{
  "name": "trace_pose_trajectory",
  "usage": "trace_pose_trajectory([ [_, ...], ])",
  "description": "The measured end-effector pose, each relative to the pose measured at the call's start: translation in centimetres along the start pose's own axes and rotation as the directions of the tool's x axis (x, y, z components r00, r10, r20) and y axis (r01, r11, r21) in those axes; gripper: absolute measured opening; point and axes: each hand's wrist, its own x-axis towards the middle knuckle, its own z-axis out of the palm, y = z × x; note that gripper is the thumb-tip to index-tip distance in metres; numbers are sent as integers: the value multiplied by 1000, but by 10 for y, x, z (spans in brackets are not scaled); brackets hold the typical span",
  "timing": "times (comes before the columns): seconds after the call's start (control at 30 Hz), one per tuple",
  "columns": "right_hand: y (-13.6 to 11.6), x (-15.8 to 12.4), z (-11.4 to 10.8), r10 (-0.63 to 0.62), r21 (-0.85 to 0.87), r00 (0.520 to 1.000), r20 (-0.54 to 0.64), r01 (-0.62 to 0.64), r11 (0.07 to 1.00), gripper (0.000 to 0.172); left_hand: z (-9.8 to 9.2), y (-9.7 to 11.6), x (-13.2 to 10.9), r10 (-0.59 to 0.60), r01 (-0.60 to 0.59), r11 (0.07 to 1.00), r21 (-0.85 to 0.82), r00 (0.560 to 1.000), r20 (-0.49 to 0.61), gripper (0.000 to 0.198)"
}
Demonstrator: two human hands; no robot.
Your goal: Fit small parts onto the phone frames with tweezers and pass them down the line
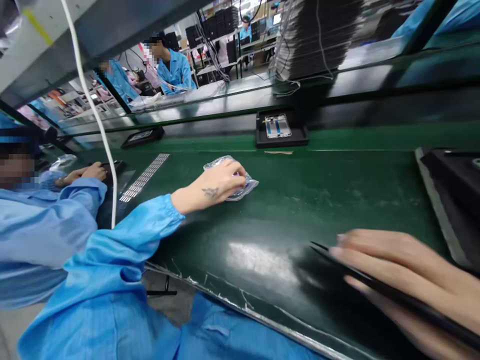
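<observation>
My left hand point(215, 186) reaches over a clear plastic bag point(249, 187) on the green table mat. Its fingers are curled together at the bag, hiding part of it; something small and purple-blue shows by the fingertips. At the lower right, my right hand point(397, 270), somewhat blurred, grips black tweezers point(322, 249) whose tips point left above the mat.
The green table point(337, 190) holds a black tray point(282, 139) with a metal part at the back, another tray point(144, 136), and a strip of labels point(145, 177). Black items point(455, 200) lie right. A white cable point(93, 107) hangs left, near a co-worker's hands point(88, 172).
</observation>
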Motion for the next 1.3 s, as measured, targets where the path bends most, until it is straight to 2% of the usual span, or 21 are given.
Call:
trace_pose_trajectory([
  [0.07,-7,24,10,-177,63,982,64,173,983,40,13,7,-2,-50,46,997,69,997,55,23],
  [0.17,-13,46,18,-249,74,962,112,242,967,36,30,8,7,-120,111,990,90,987,107,23],
  [0.3,-17,48,20,-207,63,972,109,201,978,32,43,2,17,-154,149,987,58,985,76,21],
  [0.53,-14,42,20,-85,116,990,109,73,991,28,55,-9,19,-158,161,986,-51,986,51,11],
  [0.63,-12,41,21,-63,145,991,118,45,988,28,52,-10,21,-146,149,987,-66,988,44,12],
  [0.77,-9,39,23,-16,177,993,120,-5,984,26,33,1,17,-164,162,986,-50,986,-35,19],
  [0.83,-8,39,22,36,193,994,99,-54,980,24,22,17,13,-161,143,977,-161,981,-109,21],
  [0.87,-7,39,21,78,200,994,78,-92,975,21,18,27,11,-171,129,953,-275,976,-134,20],
  [0.9,-6,40,19,131,208,990,47,-138,968,19,16,38,10,-195,122,898,-423,972,-134,17],
  [0.93,-5,42,17,197,218,980,12,-195,956,16,15,50,9,-228,125,801,-585,968,-105,14],
  [1.0,-3,44,14,342,260,938,-53,-317,912,16,19,71,9,-292,184,496,-849,956,37,7],
  [1.07,-1,44,13,483,357,872,-80,-428,830,21,26,86,12,-306,268,151,-952,928,213,5],
  [1.13,2,42,14,591,461,804,-61,-503,732,22,33,94,14,-294,337,-87,-937,890,347,7],
  [1.2,4,38,17,644,511,764,-20,-546,664,22,38,97,16,-289,391,-191,-900,854,433,8],
  [1.3,5,35,21,673,491,737,55,-607,625,25,43,96,16,-275,426,-230,-875,834,479,10],
])
